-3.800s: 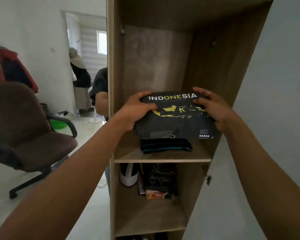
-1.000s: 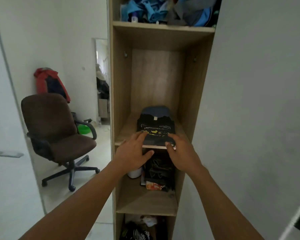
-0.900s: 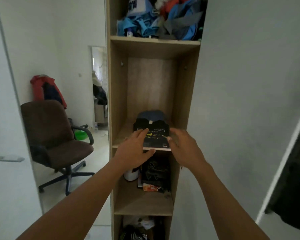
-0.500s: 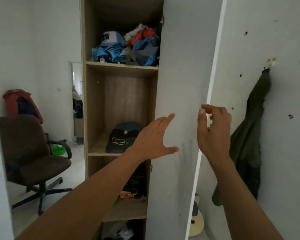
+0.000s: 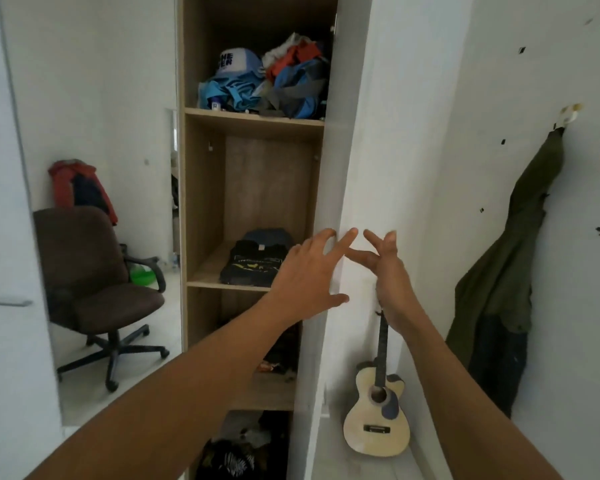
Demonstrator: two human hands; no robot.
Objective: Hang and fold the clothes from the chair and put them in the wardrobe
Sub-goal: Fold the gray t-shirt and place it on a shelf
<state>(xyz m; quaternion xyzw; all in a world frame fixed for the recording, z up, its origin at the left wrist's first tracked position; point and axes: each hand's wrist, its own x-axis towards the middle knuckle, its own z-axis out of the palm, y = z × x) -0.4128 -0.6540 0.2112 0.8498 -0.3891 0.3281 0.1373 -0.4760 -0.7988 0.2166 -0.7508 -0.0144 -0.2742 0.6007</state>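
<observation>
While both arms reach forward through the middle of the head view, the left hand is spread wide with straight fingers at the edge of the white door. Its fingertips lie on or just at that edge, and its thumb points right across the door's face. The right hand is just beside it, in front of the door's face, with fingers splayed and loosely bent. Neither hand holds anything.

The wardrobe stands open at centre frame. A folded black shirt with a yellow print lies flat on its middle shelf, just left of the left hand, and a blue garment lies directly behind it. The shelf above carries a loose pile of blue, red and grey clothes with a cap on top. The lower shelves hold dark items that are too dim to name.

At lower left a brown chair stands on the floor with its seat bare, and a red jacket is on the wall behind it. At lower right a guitar leans upright in the corner. A green coat hangs from a wall hook at the right edge.
</observation>
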